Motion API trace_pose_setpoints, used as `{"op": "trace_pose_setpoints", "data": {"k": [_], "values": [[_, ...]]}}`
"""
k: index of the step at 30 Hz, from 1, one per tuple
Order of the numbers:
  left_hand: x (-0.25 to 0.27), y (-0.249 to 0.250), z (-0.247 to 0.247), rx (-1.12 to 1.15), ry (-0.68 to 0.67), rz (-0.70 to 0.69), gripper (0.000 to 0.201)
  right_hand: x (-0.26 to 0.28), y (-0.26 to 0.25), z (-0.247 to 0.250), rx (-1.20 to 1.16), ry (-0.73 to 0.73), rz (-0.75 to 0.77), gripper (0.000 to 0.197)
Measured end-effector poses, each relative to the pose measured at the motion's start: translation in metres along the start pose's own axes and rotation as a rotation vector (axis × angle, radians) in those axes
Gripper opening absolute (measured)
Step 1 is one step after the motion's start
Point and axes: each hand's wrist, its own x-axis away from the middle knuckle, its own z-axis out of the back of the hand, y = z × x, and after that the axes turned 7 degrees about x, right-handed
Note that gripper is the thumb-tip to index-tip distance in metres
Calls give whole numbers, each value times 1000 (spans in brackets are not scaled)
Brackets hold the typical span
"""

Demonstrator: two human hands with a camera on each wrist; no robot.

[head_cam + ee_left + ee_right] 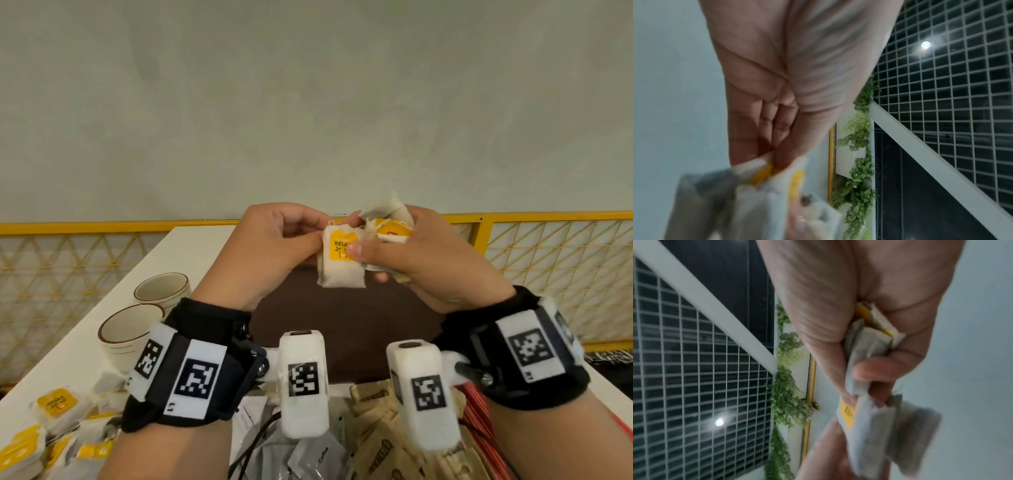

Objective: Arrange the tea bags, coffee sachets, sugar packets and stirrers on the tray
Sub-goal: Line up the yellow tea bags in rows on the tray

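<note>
Both hands are raised above a dark brown tray [342, 329], working a cluster of tea bags. The left hand [270, 246] pinches the upper edge of a single tea bag [340, 270] between thumb and fingers; the right hand [435, 260] grips a bunch of tea bags [390, 228], its thumb pressed on the single bag's yellow tag. That tag reads "RELA", the rest hidden under the thumb. The single bag hangs upright, long axis vertical, tag at the top and facing the camera. The bunch fans up and away from the right palm; one of its tags carries a small red mark, unreadable.

On the white table [191, 253], left of the tray, stand two cream cups [150, 308] with brown rims. More yellow-tagged tea bags [51, 418] lie heaped at near left. Below the wrists lie white sachets [308, 459], one marked "Coffee", beside brown packets [383, 445] with blurred lettering, and red-striped stirrers [476, 411] at right.
</note>
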Motion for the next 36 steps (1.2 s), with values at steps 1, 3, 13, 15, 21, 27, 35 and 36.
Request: {"op": "trace_pose_setpoints", "data": {"k": [1, 3, 13, 15, 21, 27, 35, 36], "values": [[0, 0, -1, 25, -8, 10, 25, -2, 1, -2, 3, 43, -1, 20], [1, 2, 0, 70, -15, 25, 27, -4, 2, -4, -10, 90, 0, 19], [1, 1, 2, 33, -82, -6, 23, -4, 6, -10, 5, 69, 5, 20], [1, 1, 2, 30, -74, -48, 27, -4, 7, -10, 38, 52, -8, 16], [1, 0, -2, -51, -136, -154, 20, -6, 8, -6, -20, 109, -7, 16], [2, -1, -6, -154, -157, -136, 23, -6, 9, -5, -97, 37, -44, 14], [1, -7, -3, -344, 27, -101, 16, -17, 17, -23, -466, 30, -316, 28], [1, -6, -4, -340, 8, -91, 11, -17, 17, -24, -503, 27, -343, 27]]}}
